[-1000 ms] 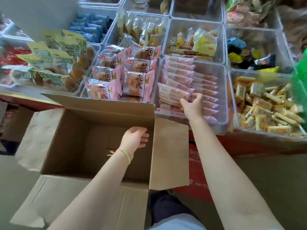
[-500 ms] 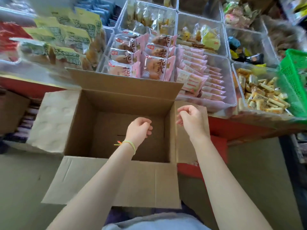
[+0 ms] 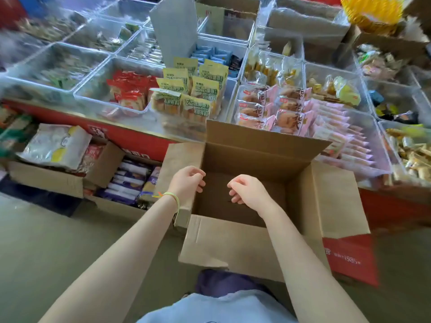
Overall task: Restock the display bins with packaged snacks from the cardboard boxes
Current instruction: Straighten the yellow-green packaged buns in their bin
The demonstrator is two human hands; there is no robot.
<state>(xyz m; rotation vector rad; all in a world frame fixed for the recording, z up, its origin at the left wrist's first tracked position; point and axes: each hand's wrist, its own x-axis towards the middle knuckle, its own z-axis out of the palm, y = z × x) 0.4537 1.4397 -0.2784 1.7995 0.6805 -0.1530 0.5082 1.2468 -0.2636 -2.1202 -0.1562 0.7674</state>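
Display stand (image 3: 130,134): red-fronted counter carrying a grid of clear bins; stock sits at reach height for shoppers.
Open cardboard box (image 3: 254,248): stands in front of the stand, all four flaps splayed outward, so the inside is reachable. What shows of its floor looks bare; probably emptied.
Floor boxes (image 3: 46,180): left, under the counter edge, holding purple-wrapped packs (image 3: 127,183) and a pale bag (image 3: 56,145); likely the next supply.
Pink-pack bin (image 3: 382,159): just behind the box's right flap, pink packs (image 3: 345,138) in overlapping rows, near full.
Yellow-green packs (image 3: 198,94): upright, labels facing out.
Left hand (image 3: 187,181): over the box's left edge, fingers loosely curled, holding nothing.
Right hand (image 3: 247,191): inside the box mouth, fingers loosely curled, empty.
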